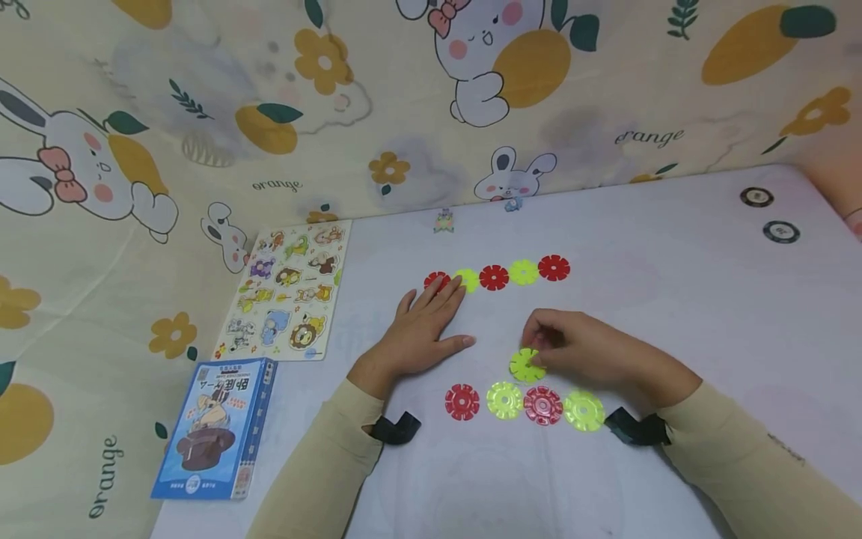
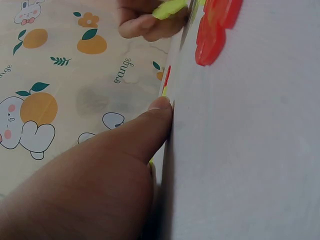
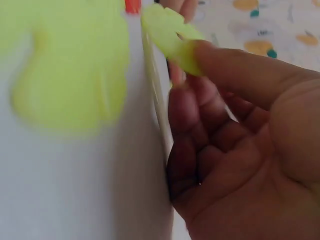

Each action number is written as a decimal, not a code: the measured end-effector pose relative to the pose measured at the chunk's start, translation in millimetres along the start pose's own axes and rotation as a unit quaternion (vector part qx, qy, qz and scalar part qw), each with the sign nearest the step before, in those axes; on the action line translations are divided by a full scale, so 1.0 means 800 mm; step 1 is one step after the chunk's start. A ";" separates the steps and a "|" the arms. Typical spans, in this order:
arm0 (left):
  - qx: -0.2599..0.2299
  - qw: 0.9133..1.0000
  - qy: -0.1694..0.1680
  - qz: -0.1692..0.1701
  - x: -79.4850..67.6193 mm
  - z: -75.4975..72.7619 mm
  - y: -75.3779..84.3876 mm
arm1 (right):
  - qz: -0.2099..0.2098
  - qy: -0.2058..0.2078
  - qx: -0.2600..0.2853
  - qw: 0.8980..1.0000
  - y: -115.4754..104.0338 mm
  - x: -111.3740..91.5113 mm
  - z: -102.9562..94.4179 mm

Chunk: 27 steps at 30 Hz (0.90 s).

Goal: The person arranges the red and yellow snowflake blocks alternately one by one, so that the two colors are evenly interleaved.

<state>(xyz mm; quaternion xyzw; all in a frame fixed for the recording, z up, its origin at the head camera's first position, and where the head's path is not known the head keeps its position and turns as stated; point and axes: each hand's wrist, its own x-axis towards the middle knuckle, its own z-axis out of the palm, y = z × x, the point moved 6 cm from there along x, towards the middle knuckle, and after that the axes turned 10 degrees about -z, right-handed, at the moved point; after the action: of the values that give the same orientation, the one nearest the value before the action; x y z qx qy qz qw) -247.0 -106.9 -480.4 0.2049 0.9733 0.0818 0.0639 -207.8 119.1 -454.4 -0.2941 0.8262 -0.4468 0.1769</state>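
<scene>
Through the head view, I see the right hand (image 1: 592, 348) pinching a yellow-green disc (image 1: 524, 365) by the near row (image 1: 542, 405) of four discs. The left hand (image 1: 417, 337) lies with straight fingers over the left end of the far row (image 1: 494, 278). Only here do I see the blue box (image 1: 209, 427). The right wrist view shows me the disc tipped up under the thumb (image 3: 225, 62). The left wrist view hides most left fingers.

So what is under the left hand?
The left hand partly covers a red disc and a yellow-green disc, whose edges show around its fingers; anything beneath its palm is hidden.
</scene>
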 end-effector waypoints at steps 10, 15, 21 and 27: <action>0.007 1.000 0.001 0.005 0.000 0.000 0.000 | 0.094 0.212 0.032 0.972 0.057 -0.024 -0.089; 0.004 1.000 -0.001 0.002 0.000 0.001 -0.001 | 0.146 0.287 0.022 0.946 0.091 -0.042 -0.115; 0.008 1.000 0.004 0.003 0.001 0.002 -0.001 | 0.151 0.272 -0.014 0.950 0.090 -0.044 -0.117; 0.002 1.000 0.000 0.001 0.001 0.004 -0.002 | 0.095 0.193 -0.171 0.961 0.066 -0.030 -0.107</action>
<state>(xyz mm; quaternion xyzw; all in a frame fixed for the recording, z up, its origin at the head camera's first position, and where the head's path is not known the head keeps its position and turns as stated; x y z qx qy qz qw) -247.6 -107.7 -483.8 0.2065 0.9731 0.0802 0.0635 -254.3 211.9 -452.3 -0.1482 0.9328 -0.3285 0.0024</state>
